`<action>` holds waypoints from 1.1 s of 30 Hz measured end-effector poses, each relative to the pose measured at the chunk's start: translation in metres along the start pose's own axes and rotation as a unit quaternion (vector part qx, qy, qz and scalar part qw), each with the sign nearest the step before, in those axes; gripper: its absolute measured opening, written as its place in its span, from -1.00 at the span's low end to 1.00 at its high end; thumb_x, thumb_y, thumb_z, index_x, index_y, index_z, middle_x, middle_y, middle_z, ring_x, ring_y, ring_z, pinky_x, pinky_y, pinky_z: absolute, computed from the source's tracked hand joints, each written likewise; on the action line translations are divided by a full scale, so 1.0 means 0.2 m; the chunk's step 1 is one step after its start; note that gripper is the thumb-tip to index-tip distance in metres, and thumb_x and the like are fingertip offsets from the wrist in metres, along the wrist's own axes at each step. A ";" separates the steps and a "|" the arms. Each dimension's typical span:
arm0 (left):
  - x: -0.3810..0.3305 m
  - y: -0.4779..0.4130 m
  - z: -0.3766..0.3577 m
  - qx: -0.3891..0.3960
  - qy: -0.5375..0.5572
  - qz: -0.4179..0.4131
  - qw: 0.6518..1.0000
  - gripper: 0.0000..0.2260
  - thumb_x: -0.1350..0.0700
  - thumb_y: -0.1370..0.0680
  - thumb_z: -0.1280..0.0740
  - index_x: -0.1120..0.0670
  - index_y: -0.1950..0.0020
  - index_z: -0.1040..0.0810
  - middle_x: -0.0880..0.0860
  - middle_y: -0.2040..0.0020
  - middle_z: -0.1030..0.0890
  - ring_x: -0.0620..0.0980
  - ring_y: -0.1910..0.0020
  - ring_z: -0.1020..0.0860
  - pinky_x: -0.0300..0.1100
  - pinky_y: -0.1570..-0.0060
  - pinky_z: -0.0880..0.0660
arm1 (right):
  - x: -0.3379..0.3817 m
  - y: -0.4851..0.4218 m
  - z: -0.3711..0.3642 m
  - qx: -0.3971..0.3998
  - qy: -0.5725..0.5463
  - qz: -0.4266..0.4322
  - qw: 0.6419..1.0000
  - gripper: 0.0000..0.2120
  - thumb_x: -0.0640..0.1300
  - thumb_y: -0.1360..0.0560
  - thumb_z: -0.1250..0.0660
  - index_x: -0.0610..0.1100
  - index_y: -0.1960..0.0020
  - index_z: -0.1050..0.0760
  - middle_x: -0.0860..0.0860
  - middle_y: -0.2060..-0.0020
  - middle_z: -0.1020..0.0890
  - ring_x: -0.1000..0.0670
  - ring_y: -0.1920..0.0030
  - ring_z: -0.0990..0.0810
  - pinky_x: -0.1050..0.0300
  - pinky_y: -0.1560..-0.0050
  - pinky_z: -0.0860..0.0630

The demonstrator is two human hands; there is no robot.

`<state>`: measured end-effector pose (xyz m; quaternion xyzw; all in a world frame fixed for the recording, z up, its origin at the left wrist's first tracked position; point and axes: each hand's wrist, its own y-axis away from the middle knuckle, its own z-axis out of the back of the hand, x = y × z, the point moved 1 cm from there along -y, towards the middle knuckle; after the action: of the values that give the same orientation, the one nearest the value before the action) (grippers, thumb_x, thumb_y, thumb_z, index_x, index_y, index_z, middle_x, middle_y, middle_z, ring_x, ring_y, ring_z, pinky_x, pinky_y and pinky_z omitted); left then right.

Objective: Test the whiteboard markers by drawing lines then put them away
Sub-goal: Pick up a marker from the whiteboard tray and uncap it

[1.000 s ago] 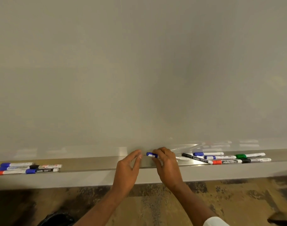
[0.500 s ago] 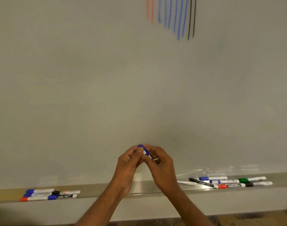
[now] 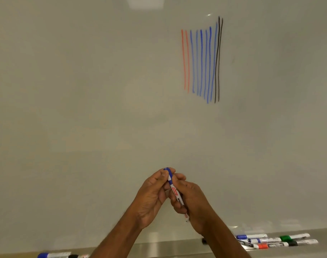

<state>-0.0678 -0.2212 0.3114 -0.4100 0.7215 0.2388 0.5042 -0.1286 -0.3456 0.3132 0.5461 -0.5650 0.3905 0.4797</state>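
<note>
Just above the tray (image 3: 168, 246), in front of the lower middle of the whiteboard (image 3: 84, 90), both hands hold one marker (image 3: 174, 191) clear of the board. It stands nearly upright, tilted a little, with its blue cap (image 3: 168, 173) at the top and the white barrel with a red label running down and to the right. The left hand (image 3: 151, 200) pinches the cap between thumb and curled fingers, and the cap is on the marker. The right hand (image 3: 194, 203) is curled round the barrel lower down, with the marker's bottom end poking out beneath it. The two hands touch each other around the marker. High on the board, to the right, are upright drawn lines side by side: two red lines (image 3: 185, 60) on the left, several blue lines (image 3: 201, 62) in the middle, and two black lines (image 3: 217, 62) on the right. On the tray to the right lies a cluster of markers (image 3: 265, 243) with blue, red, black and green caps, lying on their sides close together. At the bottom left edge a few more markers (image 3: 53, 255) lie on the tray, partly cut off.
</note>
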 end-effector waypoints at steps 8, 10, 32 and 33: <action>-0.16 0.00 -0.04 -0.016 0.029 -0.040 0.999 -0.66 0.05 -0.60 -0.27 0.27 -0.26 -0.51 0.32 -0.14 -0.67 0.24 -0.21 -0.65 0.10 -0.19 -0.59 | 0.11 0.04 -0.13 -0.097 -0.004 -0.012 0.995 -0.55 0.14 -0.53 -0.33 -0.20 0.33 -0.52 -0.11 0.50 -0.46 0.07 0.61 -0.30 0.31 0.57 -0.19; -0.23 -0.01 -0.05 -0.037 0.026 -0.064 0.997 -0.62 0.03 -0.57 -0.28 0.27 -0.25 -0.52 0.30 -0.11 -0.69 0.21 -0.18 -0.67 0.10 -0.11 -0.62 | 0.13 0.04 -0.15 -0.125 0.001 0.003 0.992 -0.53 0.17 -0.52 -0.34 -0.22 0.28 -0.58 -0.12 0.49 -0.45 0.06 0.60 -0.29 0.31 0.55 -0.18; -0.88 -0.22 -0.29 -0.153 -0.264 -0.455 0.837 -0.78 0.06 -0.66 -0.29 0.02 -0.28 -0.60 -0.20 -0.20 -0.67 -0.22 -0.29 -0.57 -0.37 -0.29 -0.45 | 0.94 0.07 0.02 -0.107 -0.136 0.354 0.919 -0.71 -0.08 -0.54 -0.31 -0.16 -0.20 -0.62 -0.19 0.02 -0.71 -0.11 -0.01 -0.68 -0.02 -0.06 -0.57; -0.90 -0.25 -0.29 -0.157 -0.283 -0.465 0.824 -0.73 0.04 -0.66 -0.28 0.01 -0.35 -0.58 -0.22 -0.28 -0.63 -0.25 -0.35 -0.52 -0.37 -0.34 -0.41 | 0.97 0.07 0.03 -0.138 -0.100 0.380 0.909 -0.67 0.02 -0.56 -0.27 -0.13 -0.18 -0.63 -0.17 0.04 -0.72 -0.10 -0.03 -0.69 -0.03 -0.10 -0.56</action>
<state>-0.0295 -0.2300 0.5024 -0.6850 0.2240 0.1919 0.6661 -0.1322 -0.3963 0.5015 0.2542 -0.8229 0.4047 0.3072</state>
